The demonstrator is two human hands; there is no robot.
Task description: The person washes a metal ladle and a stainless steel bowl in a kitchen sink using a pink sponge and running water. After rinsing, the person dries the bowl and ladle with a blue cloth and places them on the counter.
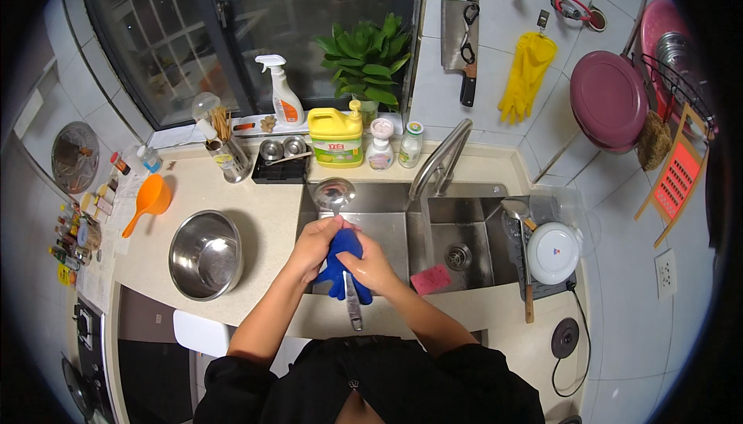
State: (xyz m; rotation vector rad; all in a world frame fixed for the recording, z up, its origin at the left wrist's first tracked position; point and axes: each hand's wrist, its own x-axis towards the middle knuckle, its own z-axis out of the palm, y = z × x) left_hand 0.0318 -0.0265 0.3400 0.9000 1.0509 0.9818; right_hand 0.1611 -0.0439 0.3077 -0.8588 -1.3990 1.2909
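Over the left sink basin point(379, 230), a metal ladle point(334, 194) points away from me, its round bowl at the far end and its handle toward my body. A blue cloth point(343, 247) is wrapped around the handle's middle. My left hand point(316, 243) closes on the ladle and cloth near the bowl. My right hand point(373, 267) grips the cloth around the handle lower down. The handle's end sticks out below the cloth. Part of the handle is hidden by the cloth and fingers.
A steel bowl point(206, 255) and orange scoop point(149, 201) sit on the left counter. Behind the sink stand a yellow jug point(336, 141) and a faucet point(441, 162). A pink sponge point(430, 278) lies on the sink's near edge. White plates point(552, 254) stand at right.
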